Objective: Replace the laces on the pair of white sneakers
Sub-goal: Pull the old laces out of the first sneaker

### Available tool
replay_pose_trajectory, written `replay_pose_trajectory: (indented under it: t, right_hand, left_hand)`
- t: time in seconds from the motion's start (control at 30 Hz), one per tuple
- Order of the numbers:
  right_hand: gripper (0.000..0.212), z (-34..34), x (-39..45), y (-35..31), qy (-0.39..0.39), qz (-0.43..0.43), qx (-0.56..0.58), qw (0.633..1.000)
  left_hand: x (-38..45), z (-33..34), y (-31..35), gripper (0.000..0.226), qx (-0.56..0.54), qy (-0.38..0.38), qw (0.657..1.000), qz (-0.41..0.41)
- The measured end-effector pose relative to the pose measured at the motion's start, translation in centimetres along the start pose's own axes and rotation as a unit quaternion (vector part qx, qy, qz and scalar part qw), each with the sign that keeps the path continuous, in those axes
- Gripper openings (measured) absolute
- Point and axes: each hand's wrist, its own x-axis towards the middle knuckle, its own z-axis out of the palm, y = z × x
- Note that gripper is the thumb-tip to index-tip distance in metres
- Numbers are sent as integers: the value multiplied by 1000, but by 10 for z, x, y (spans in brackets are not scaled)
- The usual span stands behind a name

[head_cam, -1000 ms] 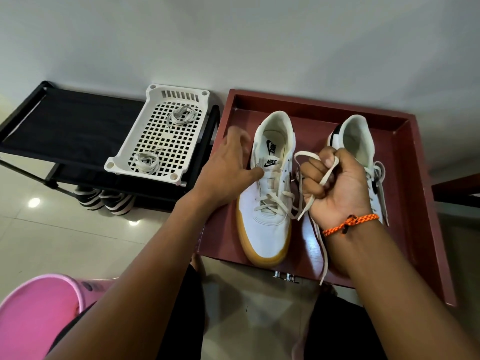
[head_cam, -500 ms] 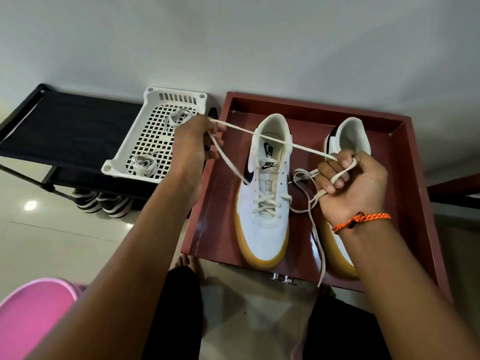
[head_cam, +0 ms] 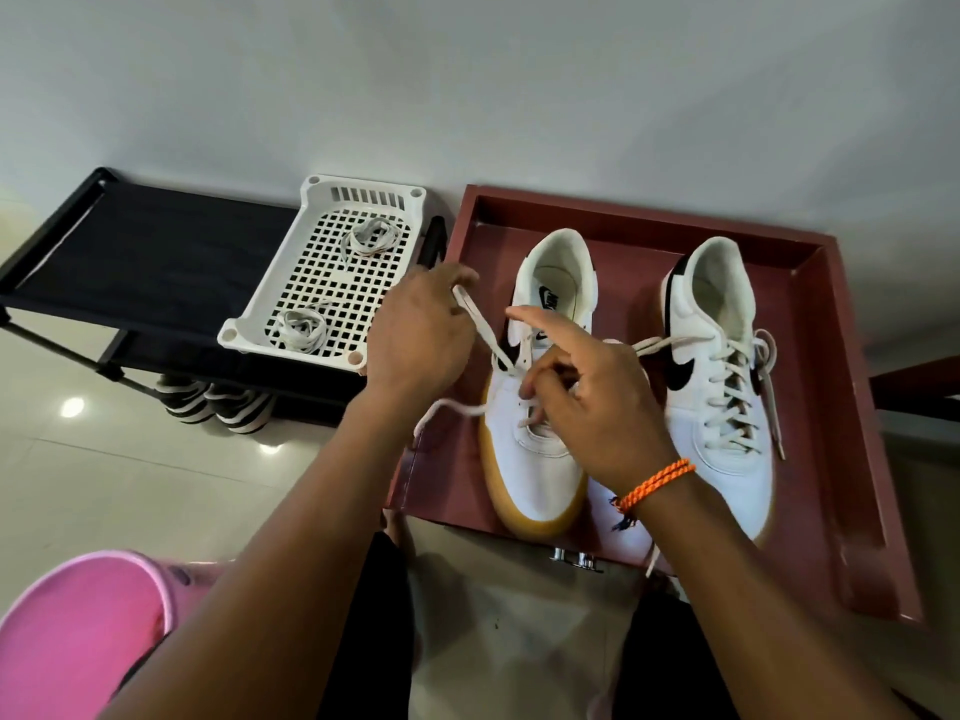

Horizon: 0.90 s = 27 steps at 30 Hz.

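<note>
While the left hand (head_cam: 415, 335) is pinching one end of a cream lace (head_cam: 480, 324) between thumb and fingertips, that strand is running taut from the grip down to the eyelets of the left sneaker (head_cam: 535, 407). The right hand (head_cam: 597, 402) is hovering over that shoe's lace area with its index finger pointing out and its other fingers curled down at the eyelets, seemingly hooking the lacing there, though what they are gripping is hidden. An orange braided bracelet (head_cam: 655, 484) is sitting on the right wrist. Another loose length of the lace is trailing off the shoe's left side onto the tray floor. Both white sneakers, gum-soled, are standing side by side, toes toward the person, inside a dark red tray (head_cam: 826, 407); the right sneaker (head_cam: 719, 387) is fully laced with its ends untied. Just left of the tray, a white perforated basket (head_cam: 322, 283) is holding two bundled laces (head_cam: 300, 330) and is resting on a black fabric rack (head_cam: 156, 241). Striped shoes (head_cam: 218, 405) are sitting beneath it, and a pink tub (head_cam: 78, 631) is near the lower left corner.
</note>
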Motion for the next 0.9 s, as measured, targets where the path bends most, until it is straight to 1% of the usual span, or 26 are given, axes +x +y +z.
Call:
replay_pose_trajectory:
  t: [0.03, 0.1, 0.13, 0.17, 0.2, 0.23, 0.27, 0.3, 0.37, 0.43, 0.53, 0.63, 0.73, 0.83, 0.9]
  right_hand:
    - [51, -2, 1, 4, 23, -8, -32, 999]
    - [42, -8, 7, 11, 88, -4, -20, 996]
    - [38, -13, 9, 14, 112, -1, -20, 994]
    - [35, -19, 11, 17, 119, 2, -36, 992]
    - [35, -24, 11, 20, 108, 6, -58, 993]
    - [35, -28, 10, 22, 80, 14, -81, 993]
    - [36, -30, 8, 24, 44, 28, -105, 993]
    - [38, -32, 6, 25, 12, 46, -127, 991]
    - [38, -33, 5, 26, -16, 67, -153, 986]
    - [34, -34, 5, 23, -10, 65, -155, 986]
    - [26, -36, 7, 21, 0, 61, -127, 990]
    - [17, -37, 7, 20, 21, 59, -114, 992]
    - [15, -36, 7, 18, 33, 52, -102, 993]
    - [18, -37, 7, 17, 28, 56, -90, 994]
    - [25, -39, 7, 17, 9, 57, -83, 995]
  left_hand:
    - [-1, 1, 1, 49, 21, 21, 999, 16]
    - [-1, 0, 5, 54, 14, 42, 998, 43]
    - [-1, 0, 6, 50, 2, 36, 998, 54]
    - [-2, -1, 9, 43, -29, 14, 998, 63]
    - [-2, -1, 12, 35, -84, -25, 994, 62]
    - [-5, -1, 16, 29, -142, -70, 986, 55]
    - [-7, 0, 19, 26, -180, -108, 977, 46]
    - [-10, 1, 24, 23, -191, -139, 971, 44]
    - [-16, 8, 30, 21, -155, -188, 968, 56]
    - [-23, 15, 32, 21, -113, -232, 964, 67]
    - [-26, 21, 30, 20, -69, -283, 954, 67]
    - [-26, 20, 32, 18, -78, -312, 945, 52]
    - [-25, 18, 31, 14, -107, -326, 938, 44]
    - [-24, 19, 29, 17, -122, -321, 939, 39]
    - [-23, 19, 30, 18, -129, -320, 938, 30]
